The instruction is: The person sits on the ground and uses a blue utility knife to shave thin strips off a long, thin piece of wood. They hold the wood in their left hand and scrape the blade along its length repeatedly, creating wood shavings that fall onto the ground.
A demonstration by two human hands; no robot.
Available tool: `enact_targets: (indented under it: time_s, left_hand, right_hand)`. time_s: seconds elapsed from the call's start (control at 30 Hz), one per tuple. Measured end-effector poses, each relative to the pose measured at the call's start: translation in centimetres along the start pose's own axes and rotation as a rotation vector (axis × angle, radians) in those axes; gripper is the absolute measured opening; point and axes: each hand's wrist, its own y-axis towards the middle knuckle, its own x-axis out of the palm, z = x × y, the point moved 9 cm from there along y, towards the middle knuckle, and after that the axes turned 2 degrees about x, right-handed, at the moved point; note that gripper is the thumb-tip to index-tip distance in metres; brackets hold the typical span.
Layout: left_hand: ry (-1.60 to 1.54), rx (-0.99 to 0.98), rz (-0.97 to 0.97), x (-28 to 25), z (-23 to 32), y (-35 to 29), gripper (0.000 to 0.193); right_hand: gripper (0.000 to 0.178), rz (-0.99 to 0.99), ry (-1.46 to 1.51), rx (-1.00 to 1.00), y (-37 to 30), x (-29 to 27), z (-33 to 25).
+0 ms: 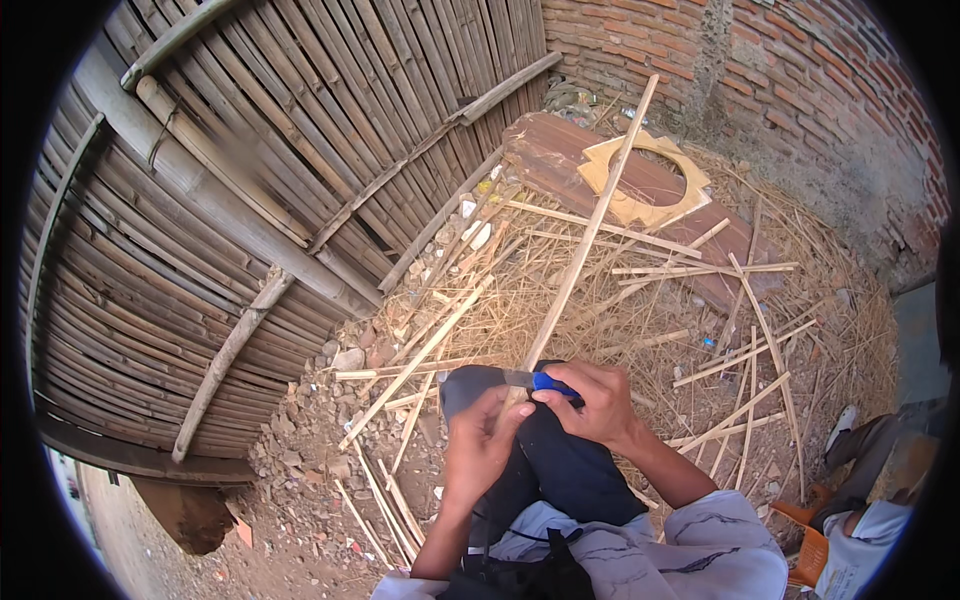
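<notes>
A long pale strip of split bamboo (585,245) slants up and away from my lap, its near end between my hands. My left hand (478,435) is closed around that near end, thumb pressed along it. In my right hand (597,403) is the blue and black handle of a knife (545,384). Its grey blade lies across the strip just beyond my left thumb. Both hands are close together above my knees, covered by dark trousers (575,465). My right fingers partly hide the handle.
Cut bamboo strips (755,345) and shavings litter the ground ahead. A brown board (540,150) carries a yellowish frame with a round hole (600,165). A bamboo fence (330,100) stands left, a brick wall (790,90) behind. Another person's leg (855,455) and an orange chair (808,560) show at right.
</notes>
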Motion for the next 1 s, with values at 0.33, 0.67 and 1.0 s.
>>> enact_targets:
  time_s: [0.33, 0.67, 1.0]
  left_hand:
    - [0.212, 0.025, 0.102, -0.7, 0.8, -0.6, 0.023]
    - [0.016, -0.116, 0.027, -2.6, -1.7, -2.7, 0.021]
    - [-0.113, -0.091, -0.031, -0.3, -0.6, -0.8, 0.024]
  right_hand:
    - [0.031, 0.050, -0.068, -0.006, 0.8, -1.2, 1.3]
    - [0.035, 0.381, -0.102, 0.219, 3.6, -10.2, 10.2]
    - [0.026, -0.035, 0.017, -0.063, 0.4, -0.1, 0.0]
